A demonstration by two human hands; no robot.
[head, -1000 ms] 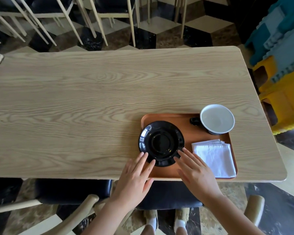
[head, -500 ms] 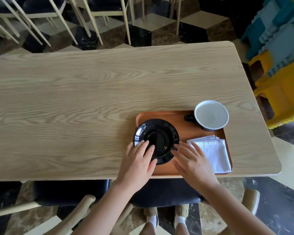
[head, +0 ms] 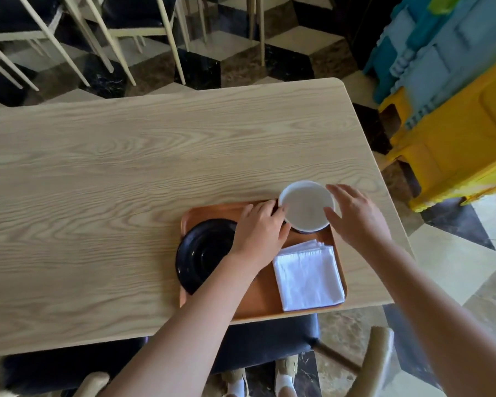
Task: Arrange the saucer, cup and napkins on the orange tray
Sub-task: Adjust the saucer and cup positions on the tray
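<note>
The orange tray (head: 262,303) lies at the table's near right edge. A black saucer (head: 202,255) rests on its left half, overhanging the left rim. Folded white napkins (head: 308,277) lie in the near right corner. The cup (head: 307,206), white inside and dark outside, stands at the tray's far right corner. My left hand (head: 259,230) reaches over the saucer and closes on the cup's left side, hiding the handle. My right hand (head: 355,219) is spread beside the cup's right rim, thumb at the rim.
The wooden table (head: 126,173) stretches left and away from the tray. Yellow and blue plastic crates (head: 453,116) stand off its right end. Chairs with pale legs (head: 161,32) are beyond the far edge. A chair arm (head: 380,356) is near my right side.
Both hands have left the saucer and moved away to the cup, the left to its handle side and the right to its right rim. The view shifted right.
</note>
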